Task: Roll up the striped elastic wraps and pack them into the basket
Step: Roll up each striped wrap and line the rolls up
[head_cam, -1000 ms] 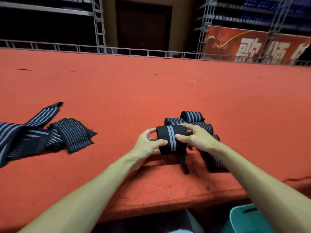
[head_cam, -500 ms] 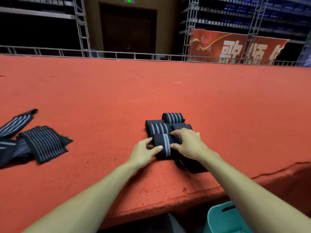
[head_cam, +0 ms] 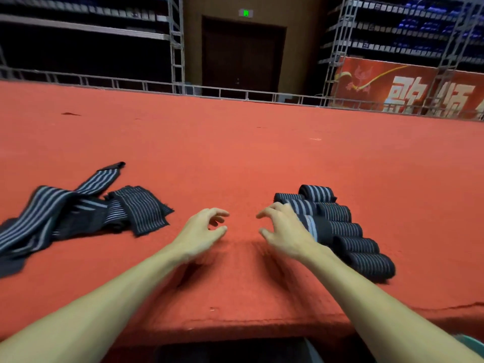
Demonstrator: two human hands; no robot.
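while the big red carpet (head_cam: 262, 153) is stretching back to a dark door (head_cam: 241, 53) and a red banner (head_cam: 408, 90), the unrolled wraps (head_cam: 65, 216) are lying heaped on the left and the rolled wraps (head_cam: 343, 229) are sitting stacked on the right. a teal sliver of the basket (head_cam: 475, 344) is peeking out bottom right. left hand (head_cam: 201, 229) and right hand (head_cam: 284, 229) are hovering between the piles, both empty, fingers loosely curled; the right one's just beside the rolls, can't tell if touching.
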